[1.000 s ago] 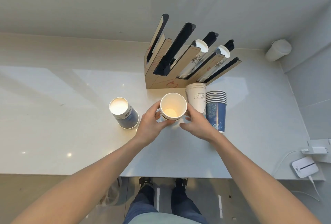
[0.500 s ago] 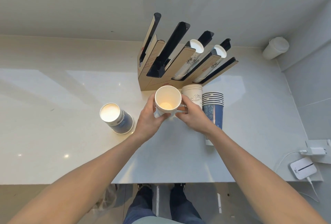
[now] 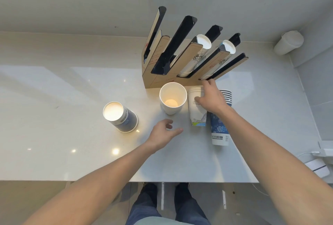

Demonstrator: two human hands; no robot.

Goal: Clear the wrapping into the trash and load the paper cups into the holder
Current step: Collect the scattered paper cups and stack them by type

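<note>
A brown and black slotted cup holder (image 3: pixel 182 62) stands at the back of the table, with white cup stacks in two of its right slots. An open white paper cup (image 3: pixel 173 97) stands upright just in front of it, free of both hands. My right hand (image 3: pixel 211 98) is wrapped around the stack of white printed cups (image 3: pixel 197 115) beside it, thumb on the front. A stack of blue cups (image 3: pixel 219 127) stands to the right, partly behind my wrist. An upside-down blue cup (image 3: pixel 120 116) sits at the left. My left hand (image 3: pixel 164 132) hovers open, holding nothing.
A white lidded container (image 3: pixel 288 42) stands in the far right corner by the wall. A white device with a cable (image 3: pixel 318 168) lies at the table's right front edge. The table's front edge (image 3: pixel 90 180) runs close to my legs.
Both hands have let go of the open white cup, which now stands before the holder. My left hand drew back toward me; my right hand moved right onto the white cup stack.
</note>
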